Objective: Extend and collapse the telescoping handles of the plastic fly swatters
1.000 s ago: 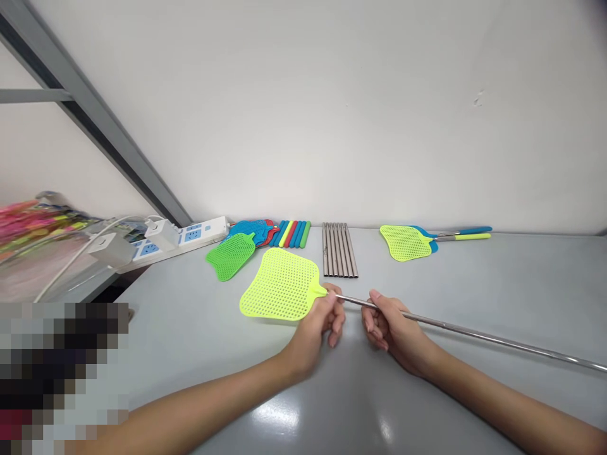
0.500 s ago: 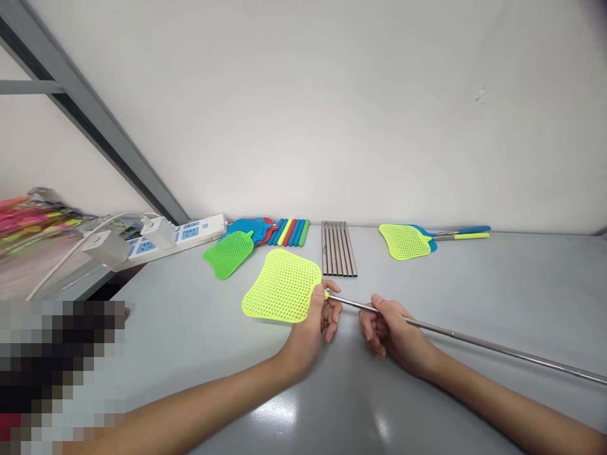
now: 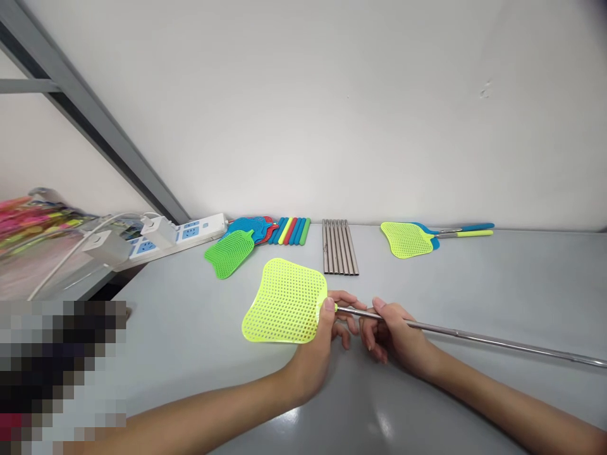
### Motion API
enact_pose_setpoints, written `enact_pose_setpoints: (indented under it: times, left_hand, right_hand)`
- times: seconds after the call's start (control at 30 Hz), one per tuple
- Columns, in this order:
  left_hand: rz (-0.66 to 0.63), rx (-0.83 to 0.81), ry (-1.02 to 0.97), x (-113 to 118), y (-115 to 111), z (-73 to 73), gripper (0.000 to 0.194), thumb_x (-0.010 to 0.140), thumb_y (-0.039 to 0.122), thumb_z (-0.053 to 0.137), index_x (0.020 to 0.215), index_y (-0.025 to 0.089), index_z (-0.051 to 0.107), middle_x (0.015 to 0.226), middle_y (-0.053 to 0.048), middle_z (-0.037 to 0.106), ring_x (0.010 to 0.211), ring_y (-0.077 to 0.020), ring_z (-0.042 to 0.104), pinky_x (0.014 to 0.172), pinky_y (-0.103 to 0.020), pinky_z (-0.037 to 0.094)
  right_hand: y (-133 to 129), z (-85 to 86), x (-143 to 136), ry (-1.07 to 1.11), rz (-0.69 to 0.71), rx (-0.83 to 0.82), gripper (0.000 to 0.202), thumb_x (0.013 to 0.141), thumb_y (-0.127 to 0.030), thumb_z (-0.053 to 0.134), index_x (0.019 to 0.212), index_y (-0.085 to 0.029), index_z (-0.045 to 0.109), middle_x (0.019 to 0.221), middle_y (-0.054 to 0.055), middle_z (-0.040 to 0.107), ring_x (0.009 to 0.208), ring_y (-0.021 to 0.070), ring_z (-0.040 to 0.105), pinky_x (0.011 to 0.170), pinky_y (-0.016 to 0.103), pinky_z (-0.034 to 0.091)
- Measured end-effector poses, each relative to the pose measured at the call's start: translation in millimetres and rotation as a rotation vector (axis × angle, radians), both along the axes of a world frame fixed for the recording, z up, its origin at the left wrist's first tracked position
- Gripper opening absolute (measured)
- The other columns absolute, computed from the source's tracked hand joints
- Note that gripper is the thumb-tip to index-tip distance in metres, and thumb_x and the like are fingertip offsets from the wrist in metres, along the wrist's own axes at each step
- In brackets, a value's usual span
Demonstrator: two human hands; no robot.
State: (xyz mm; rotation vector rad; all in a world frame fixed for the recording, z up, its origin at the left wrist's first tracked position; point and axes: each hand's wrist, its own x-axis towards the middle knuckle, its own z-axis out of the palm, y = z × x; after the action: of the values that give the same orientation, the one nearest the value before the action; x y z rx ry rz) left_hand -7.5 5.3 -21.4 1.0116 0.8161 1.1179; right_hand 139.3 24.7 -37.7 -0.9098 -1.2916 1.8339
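Observation:
A yellow mesh swatter head (image 3: 287,303) is joined to a long metal rod (image 3: 493,340) that runs off to the right edge. My left hand (image 3: 327,341) grips the neck of the swatter head, thumb on top and the other fingers behind. The rod passes through my right hand (image 3: 393,328), pinched between thumb and fingers close to the left hand. Both hands are above the grey table (image 3: 190,341).
Behind lie a green swatter head (image 3: 230,254), blue heads (image 3: 246,227), coloured handles (image 3: 294,231) and several metal tubes (image 3: 339,248). Back right are swatters with handles, a yellow one (image 3: 406,240) in front. A power strip (image 3: 202,230) stands at left.
My left hand and the yellow swatter head have moved slightly right and toward me, closer to my right hand. The rod lies at a flatter angle.

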Motion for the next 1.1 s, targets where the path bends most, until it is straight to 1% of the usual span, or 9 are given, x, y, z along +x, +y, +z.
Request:
enact_pose_setpoints:
  times: [0.1, 0.3, 0.43, 0.5, 0.57, 0.73, 0.8, 0.93, 1.1]
  left_hand:
    - [-0.009, -0.006, 0.012, 0.2, -0.1, -1.4, 0.037, 0.088, 0.042, 0.023, 0.097, 0.018, 0.05, 0.077, -0.004, 0.053, 0.058, -0.0092, 0.045, 0.059, -0.025, 0.038]
    - [-0.015, -0.03, -0.009, 2.2, -1.3, 0.8, 0.035, 0.088, 0.042, 0.024, 0.099, 0.018, 0.048, 0.09, -0.006, 0.052, 0.066, -0.0114, 0.049, 0.055, -0.024, 0.038]
    - [-0.018, -0.032, 0.021, 2.7, -3.2, 0.5, 0.037, 0.088, 0.042, 0.023, 0.101, 0.018, 0.048, 0.079, -0.005, 0.054, 0.065, -0.0121, 0.05, 0.055, -0.024, 0.038]
    - [-0.021, -0.029, 0.032, 3.4, -4.0, -0.3, 0.038, 0.088, 0.043, 0.024, 0.102, 0.018, 0.049, 0.071, -0.004, 0.054, 0.064, -0.0127, 0.051, 0.057, -0.025, 0.038]
    - [-0.02, -0.03, 0.03, 4.3, -4.9, -1.4, 0.039, 0.087, 0.044, 0.026, 0.101, 0.018, 0.05, 0.069, -0.003, 0.055, 0.065, -0.013, 0.052, 0.061, -0.026, 0.04]
    - [-0.007, -0.035, 0.002, 6.0, -7.2, -4.3, 0.039, 0.085, 0.045, 0.029, 0.102, 0.018, 0.051, 0.068, -0.003, 0.057, 0.07, -0.0148, 0.054, 0.071, -0.03, 0.041]
    - [0.001, -0.03, 0.0, 5.8, -7.8, -4.9, 0.038, 0.085, 0.046, 0.031, 0.102, 0.018, 0.051, 0.069, -0.003, 0.057, 0.074, -0.016, 0.054, 0.074, -0.032, 0.041]
    - [0.033, 0.006, 0.048, 5.2, -8.7, -4.1, 0.034, 0.084, 0.044, 0.035, 0.101, 0.02, 0.052, 0.082, -0.004, 0.059, 0.087, -0.0176, 0.052, 0.081, -0.033, 0.039]
    - [0.05, 0.079, 0.121, 8.1, -9.9, -0.8, 0.032, 0.087, 0.039, 0.03, 0.1, 0.02, 0.052, 0.094, -0.004, 0.058, 0.097, -0.0173, 0.048, 0.089, -0.033, 0.035]
  right_hand:
    - [0.4, -0.5, 0.2, -0.002, 0.012, -0.016, 0.057, 0.083, -0.05, 0.028, 0.047, -0.012, 0.053, 0.036, -0.001, 0.044, 0.03, 0.0079, 0.039, 0.033, 0.019, 0.027]
    - [0.8, 2.1, -1.5, -0.003, 0.036, -0.015, 0.058, 0.082, -0.05, 0.028, 0.047, -0.012, 0.053, 0.038, 0.0, 0.046, 0.031, 0.007, 0.04, 0.033, 0.019, 0.028]
    - [0.1, 4.3, -2.6, 0.0, 0.045, -0.001, 0.059, 0.083, -0.051, 0.026, 0.047, -0.012, 0.052, 0.038, 0.0, 0.045, 0.03, 0.0071, 0.039, 0.033, 0.019, 0.028]
    - [-0.3, 5.2, -3.1, 0.007, 0.052, 0.015, 0.06, 0.083, -0.051, 0.026, 0.048, -0.012, 0.053, 0.041, 0.001, 0.048, 0.032, 0.0074, 0.041, 0.033, 0.019, 0.029]
    - [-0.5, 5.6, -3.7, 0.012, 0.055, 0.032, 0.06, 0.083, -0.052, 0.026, 0.048, -0.011, 0.053, 0.045, 0.002, 0.05, 0.033, 0.0073, 0.041, 0.033, 0.019, 0.029]
    - [-0.5, 5.5, -4.6, 0.017, 0.063, 0.056, 0.062, 0.084, -0.051, 0.022, 0.047, -0.011, 0.054, 0.044, 0.002, 0.046, 0.033, 0.0075, 0.04, 0.033, 0.02, 0.028]
    - [-0.8, 6.3, -4.5, 0.011, 0.063, 0.06, 0.063, 0.084, -0.051, 0.021, 0.047, -0.012, 0.053, 0.045, 0.002, 0.046, 0.034, 0.0077, 0.039, 0.034, 0.02, 0.028]
    - [-2.3, 7.4, -4.0, -0.035, 0.046, 0.089, 0.063, 0.085, -0.05, 0.02, 0.04, -0.015, 0.048, 0.038, 0.0, 0.04, 0.035, 0.0089, 0.037, 0.037, 0.022, 0.028]
    - [-2.7, 2.9, -4.0, -0.025, 0.039, 0.126, 0.064, 0.086, -0.048, 0.016, 0.038, -0.016, 0.044, 0.035, 0.0, 0.038, 0.036, 0.0096, 0.037, 0.041, 0.023, 0.03]
